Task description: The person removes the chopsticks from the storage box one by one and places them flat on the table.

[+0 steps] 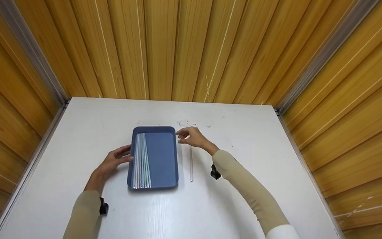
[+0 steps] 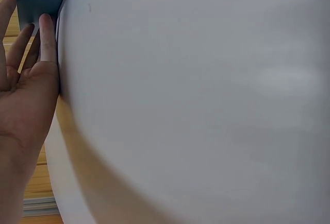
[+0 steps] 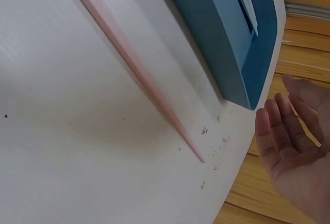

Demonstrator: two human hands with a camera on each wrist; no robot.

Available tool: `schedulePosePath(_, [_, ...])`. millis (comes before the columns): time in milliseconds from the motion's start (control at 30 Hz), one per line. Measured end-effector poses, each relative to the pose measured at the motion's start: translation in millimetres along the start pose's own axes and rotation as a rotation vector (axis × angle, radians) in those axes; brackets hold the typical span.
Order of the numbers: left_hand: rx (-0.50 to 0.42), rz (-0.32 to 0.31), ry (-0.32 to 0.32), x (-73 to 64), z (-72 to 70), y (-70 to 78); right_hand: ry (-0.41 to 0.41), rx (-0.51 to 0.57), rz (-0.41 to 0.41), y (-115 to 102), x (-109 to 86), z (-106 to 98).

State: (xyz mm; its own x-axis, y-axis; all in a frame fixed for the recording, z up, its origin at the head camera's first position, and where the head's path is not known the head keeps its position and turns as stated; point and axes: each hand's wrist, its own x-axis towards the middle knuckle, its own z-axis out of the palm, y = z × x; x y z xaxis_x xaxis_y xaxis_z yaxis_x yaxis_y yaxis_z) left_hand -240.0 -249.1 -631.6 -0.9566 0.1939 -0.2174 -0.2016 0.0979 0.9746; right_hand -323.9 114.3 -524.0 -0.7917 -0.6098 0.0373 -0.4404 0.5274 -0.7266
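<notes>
A blue rectangular tray (image 1: 161, 156) lies on the white table. Several pale chopsticks (image 1: 140, 162) sit side by side along its left part, fanning a little towards the near end. My left hand (image 1: 112, 160) touches the tray's left side with extended fingers and thumb. Beside the tray's right wall, one pink chopstick (image 3: 136, 69) lies alone on the table, its thin end pointing away from me. Over that chopstick's far end hovers my right hand (image 1: 193, 136), close to the tray's far right corner. Its fingers are loosely bent and hold nothing.
The white table (image 1: 250, 186) reaches out on both sides of the tray. Small dark marks (image 1: 183, 123) dot its surface beyond the tray. Yellow wood-patterned panels (image 1: 161, 49) stand behind and at the sides, joined by grey metal posts (image 1: 327, 56).
</notes>
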Motion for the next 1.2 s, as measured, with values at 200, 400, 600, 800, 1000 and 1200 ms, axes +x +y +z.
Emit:
schedulePosePath(200, [-0.007, 0.002, 0.0, 0.8, 0.7, -0.8, -0.175, -0.094, -0.037, -22.4, 16.9, 9.7])
schedulePosePath(400, [-0.011, -0.01, 0.004, -2.1, -2.0, -1.1, -0.269, -0.189, -0.064, -37.5, 31.5, 37.4])
schedulePosePath(600, [-0.004, 0.011, 0.007, -0.7, -2.1, 0.8, -0.317, -0.234, -0.078, -35.4, 44.1, 67.1])
schedulePosePath(800, [-0.004, 0.009, -0.002, 0.8, -0.1, 2.5, -0.33, -0.11, 0.066, -30.8, 47.4, 90.2])
schedulePosePath(1000, [-0.027, 0.002, -0.011, 1.3, -0.8, 3.1, -0.281, -0.025, 0.165, -29.8, 50.2, 101.1])
schedulePosePath(1200, [-0.013, 0.01, -0.015, 1.0, -1.3, 1.6, -0.259, 0.018, 0.238, -30.7, 51.7, 109.7])
